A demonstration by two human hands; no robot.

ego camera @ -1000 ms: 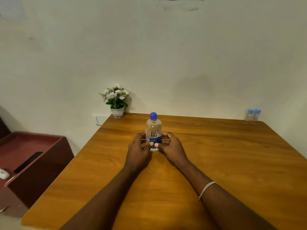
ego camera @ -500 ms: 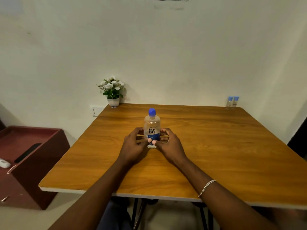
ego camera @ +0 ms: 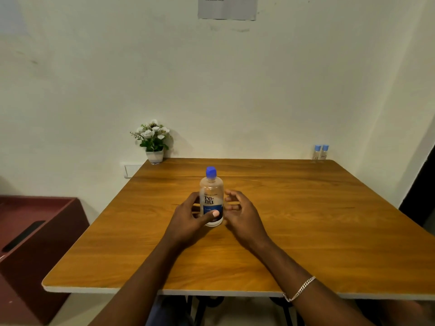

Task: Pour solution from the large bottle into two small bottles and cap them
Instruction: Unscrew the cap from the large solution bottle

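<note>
The large clear bottle (ego camera: 211, 194) with a blue cap and a "renu" label stands upright in the middle of the wooden table (ego camera: 306, 231). My left hand (ego camera: 191, 216) wraps its lower part, thumb across the front of the label. My right hand (ego camera: 240, 214) hovers just right of the bottle, fingers spread and apart from it. Two small clear bottles (ego camera: 320, 152) with light blue caps stand side by side at the table's far right corner against the wall.
A small pot of white flowers (ego camera: 153, 143) sits at the far left corner of the table. A dark red cabinet (ego camera: 35, 236) stands lower at the left. A paper notice (ego camera: 227, 7) hangs on the wall above.
My right hand has come off the bottle and its fingers have spread, while my left hand keeps its hold. The camera view has tilted, showing more of the table's near edge.
</note>
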